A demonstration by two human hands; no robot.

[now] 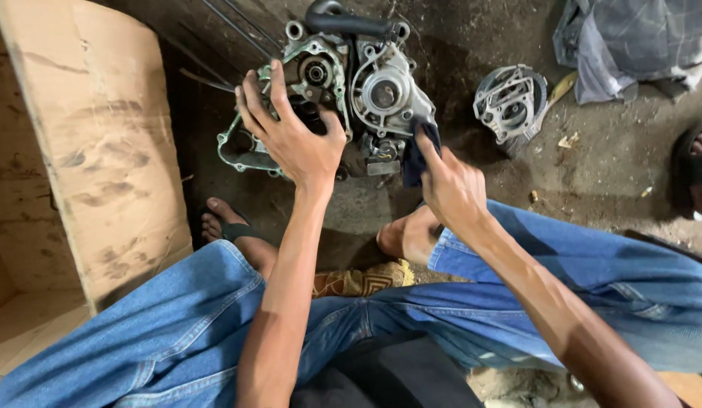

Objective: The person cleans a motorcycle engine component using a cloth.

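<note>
You have one big metal engine [351, 91] at the top middle of the frame, and your left hand [290, 136] lies on its left side with fingers spread wide, gripping the edge, while your right hand [449, 185] is closed around one dark rag [417, 155] pressed on the engine's lower right. One smaller metal cover [509, 102] lies apart on the dirt at the upper right, one cardboard box [101, 143] stands at the left, and one grey cloth [638, 41] is cut off at the top right corner. Your left hand hides part of the engine, and a sandalled foot [694, 170] at the right edge is cut off.
</note>
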